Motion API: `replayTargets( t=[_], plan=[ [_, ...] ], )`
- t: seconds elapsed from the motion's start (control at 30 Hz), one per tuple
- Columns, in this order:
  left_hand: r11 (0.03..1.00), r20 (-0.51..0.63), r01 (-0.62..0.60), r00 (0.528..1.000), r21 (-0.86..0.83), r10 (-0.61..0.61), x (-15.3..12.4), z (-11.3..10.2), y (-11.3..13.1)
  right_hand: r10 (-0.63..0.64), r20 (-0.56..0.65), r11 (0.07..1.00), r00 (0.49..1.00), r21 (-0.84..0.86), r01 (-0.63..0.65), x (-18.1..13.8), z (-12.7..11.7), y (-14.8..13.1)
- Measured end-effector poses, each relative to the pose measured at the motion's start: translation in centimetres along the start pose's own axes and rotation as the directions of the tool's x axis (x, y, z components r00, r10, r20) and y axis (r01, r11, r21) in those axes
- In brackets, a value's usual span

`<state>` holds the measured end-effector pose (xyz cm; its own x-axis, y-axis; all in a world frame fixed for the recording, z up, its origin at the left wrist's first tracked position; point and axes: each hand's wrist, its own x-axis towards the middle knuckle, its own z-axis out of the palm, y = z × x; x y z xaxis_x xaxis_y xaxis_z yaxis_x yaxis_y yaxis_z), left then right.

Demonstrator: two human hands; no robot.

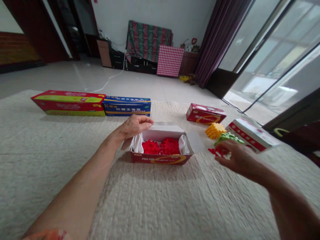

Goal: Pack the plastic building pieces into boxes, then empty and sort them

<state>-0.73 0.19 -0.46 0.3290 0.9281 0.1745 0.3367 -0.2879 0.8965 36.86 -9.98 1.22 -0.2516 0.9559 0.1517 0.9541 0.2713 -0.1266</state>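
The surface is a cream, bumpy cover [155,200] that fills the lower half of the frame. At the upper left of it lies a long red and yellow box [68,103], and a blue box [127,106] touches its right end.

The left hand [135,128] rests with bent fingers on the back left edge of the open red box [161,158] in the middle; I cannot tell if it really grips. Inside lie red toothed pieces [161,146] between white wrapping.

To the right are a closed red box [205,114], a yellow piece [215,130] and a green piece [228,137]. The right hand [237,156] pinches a small red piece [214,151] just beside the open box. A red and white box [252,135] lies behind the hand.

Beyond the cover is a pale floor [75,76], a checked cloth [170,61], a dark curtain [220,40] and glass doors [275,50].
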Motion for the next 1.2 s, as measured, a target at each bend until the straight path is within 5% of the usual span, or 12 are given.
replayTargets(
  t=[0.13,0.23,0.37,0.5,0.8,0.93,1.07,1.2],
  plan=[
    [1.0,0.003,0.001,1.0,0.007,-0.001,0.0,0.0,0.0,-0.147,-0.235,0.984,0.961,0.06,0.165,2.0,-4.1,-3.9],
    [1.0,0.01,-0.003,1.0,0.025,0.002,0.0,-0.1,0.0,-0.285,-0.206,0.946,0.936,0.098,0.31,4.3,-4.4,-9.9],
    [0.998,0.024,-0.037,0.999,0.048,0.036,0.1,-0.1,-0.1,-0.395,0.009,0.916,0.919,0.084,0.393,7.4,-1.7,-15.4],
    [0.998,0.024,-0.038,0.999,0.054,0.037,0.0,-0.1,0.0,-0.477,0.07,0.878,0.876,0.074,0.472,8.8,0.6,-16.9],
    [0.995,0.008,-0.066,0.998,0.071,0.065,0.1,-0.1,0.0,-0.568,0.093,0.821,0.818,0.145,0.553,10.0,1.6,-17.9],
    [0.996,0.011,-0.075,0.997,0.052,0.075,0.2,-0.1,-0.3,-0.539,-0.058,0.82,0.84,0.189,0.54,9.3,0.8,-16.7],
    [0.996,-0.001,-0.08,0.997,0.026,0.08,0.2,-0.1,-0.5,-0.343,-0.398,0.86,0.851,0.231,0.455,7.4,-1.0,-13.7],
    [0.996,-0.051,-0.086,0.995,-0.016,0.085,-0.1,-0.3,0.4,0.042,-0.723,0.916,0.689,0.302,0.262,5.1,-0.4,-10.4]
  ],
)
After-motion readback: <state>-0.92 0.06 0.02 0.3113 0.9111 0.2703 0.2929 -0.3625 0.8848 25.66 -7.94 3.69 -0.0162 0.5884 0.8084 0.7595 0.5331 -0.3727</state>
